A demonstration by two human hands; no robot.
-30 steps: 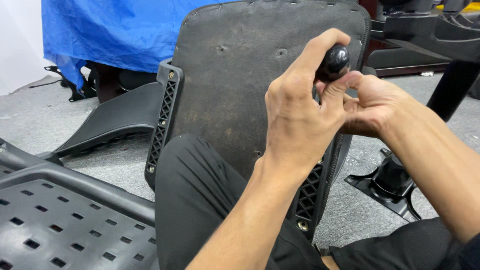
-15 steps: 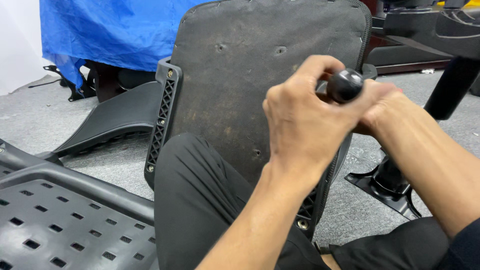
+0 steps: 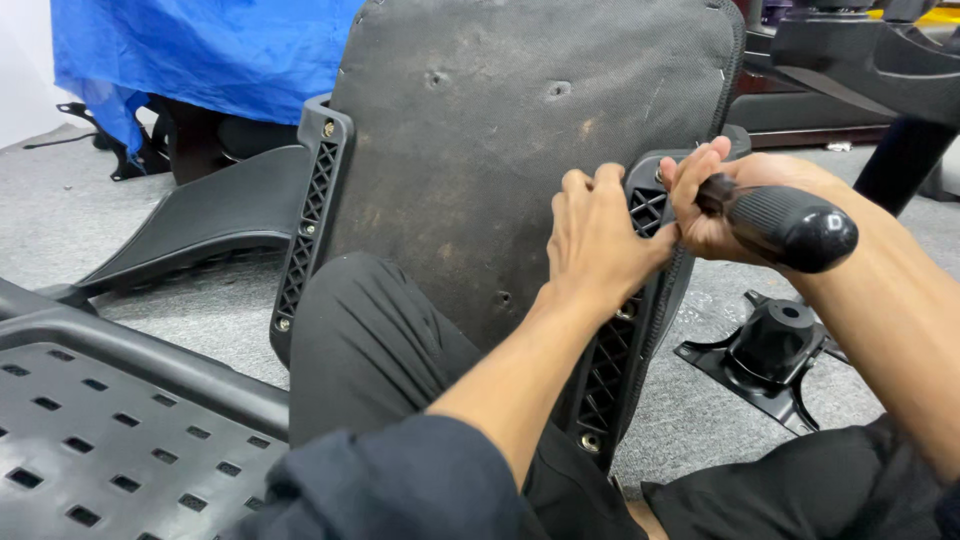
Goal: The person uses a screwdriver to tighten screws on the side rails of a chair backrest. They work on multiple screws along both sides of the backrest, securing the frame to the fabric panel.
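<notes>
Head view: right hand point(image 3: 725, 205) fingers around screwdriver point(image 3: 785, 222), shaft toward bracket point(image 3: 625, 330), left hand point(image 3: 598, 240) gripping bracket.

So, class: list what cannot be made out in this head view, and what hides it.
- Screwdriver shaft and tip: hidden by the right hand.
- Screw it meets on the armrest bracket: covered by both hands; left hand.
- Metal base plate: partly behind the right forearm.

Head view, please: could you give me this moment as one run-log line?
right hand: grips screwdriver at bracket top | left hand: steadies bracket | seat pan: upright against knee | floor: chair plate
</notes>
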